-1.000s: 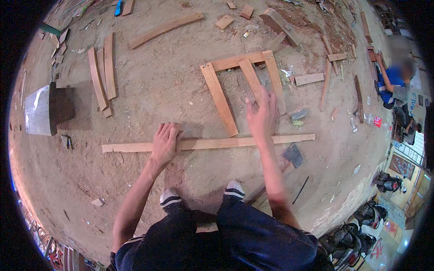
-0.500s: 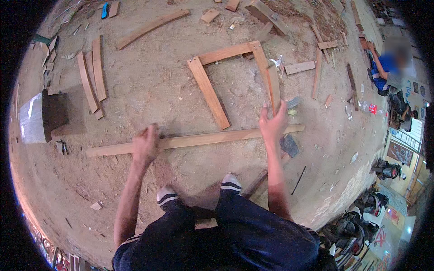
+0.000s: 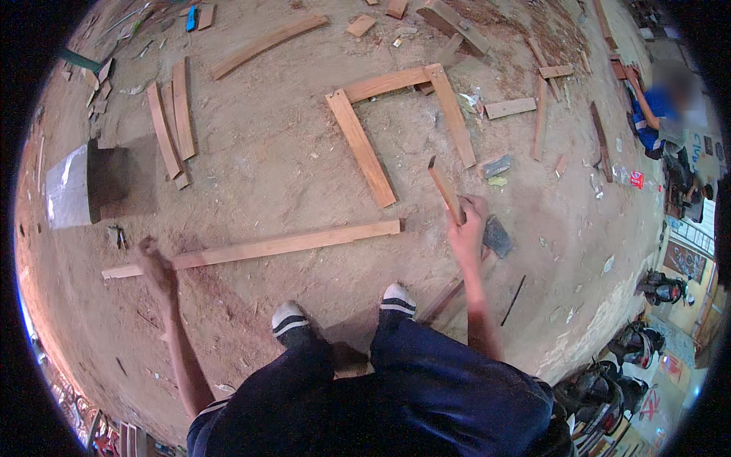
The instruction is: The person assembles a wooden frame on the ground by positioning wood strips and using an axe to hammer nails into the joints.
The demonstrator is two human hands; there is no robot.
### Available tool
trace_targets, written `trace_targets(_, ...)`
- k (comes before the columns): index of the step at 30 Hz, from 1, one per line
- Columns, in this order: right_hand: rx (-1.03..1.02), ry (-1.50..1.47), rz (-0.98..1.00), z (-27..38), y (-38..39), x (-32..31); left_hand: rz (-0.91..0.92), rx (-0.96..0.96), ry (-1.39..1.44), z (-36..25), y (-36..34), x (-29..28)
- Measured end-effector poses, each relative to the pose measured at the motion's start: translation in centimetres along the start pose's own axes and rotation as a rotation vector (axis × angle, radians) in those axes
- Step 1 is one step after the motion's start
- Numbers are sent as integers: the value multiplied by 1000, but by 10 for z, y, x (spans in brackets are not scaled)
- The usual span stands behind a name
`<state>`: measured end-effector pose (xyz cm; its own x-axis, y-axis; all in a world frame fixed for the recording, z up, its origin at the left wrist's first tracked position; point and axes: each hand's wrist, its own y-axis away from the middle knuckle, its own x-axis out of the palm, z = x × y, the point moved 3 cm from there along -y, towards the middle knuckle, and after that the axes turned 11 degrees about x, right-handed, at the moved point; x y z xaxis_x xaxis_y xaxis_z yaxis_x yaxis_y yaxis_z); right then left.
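My left hand [image 3: 158, 266], a little blurred, is closed around a long wooden plank [image 3: 285, 242] near its left end. The plank lies slanted across the ground in front of my feet. My right hand [image 3: 467, 230] grips a shorter wooden strip [image 3: 443, 186], whose free end points up and away from me. Ahead of both hands lies a three-sided wooden frame [image 3: 362, 152] on the ground, its open side toward me. Beside my right hand sits a dark grey block [image 3: 496, 236].
A grey metal box-like object [image 3: 72, 186] stands at the left, with small pliers-like tool [image 3: 116, 237] near it. Loose wooden strips [image 3: 181, 110] and offcuts [image 3: 510, 108] lie around. Another person [image 3: 651, 114] sits at the far right; parked motorbikes [image 3: 601, 392] stand lower right.
My left hand has moved left, and the long plank has slid left with it. My right hand has lifted the wooden strip off the frame's right side and drawn it toward me.
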<state>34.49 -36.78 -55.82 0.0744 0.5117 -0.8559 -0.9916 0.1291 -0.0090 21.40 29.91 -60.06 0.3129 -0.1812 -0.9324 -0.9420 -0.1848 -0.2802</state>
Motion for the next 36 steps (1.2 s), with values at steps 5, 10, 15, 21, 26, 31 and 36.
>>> trace_targets(5,81,-188,123,70,-14,51,113,297,260,-137,-7,41)
trace_targets(10,-32,-122,17,106,-37,92,154,469,341,-207,-6,74)
trace_targets(15,13,42,96,100,-42,104,233,454,310,-205,-13,80)
trace_targets(21,-75,139,-88,102,-65,75,269,369,259,-203,-41,81)
trace_targets(26,17,259,-152,64,-102,57,190,373,248,-181,-60,84)
trace_targets(31,164,165,-73,63,-95,34,138,294,161,-150,-86,84)
trace_targets(36,73,-228,161,81,-8,66,66,221,192,-160,-86,83)
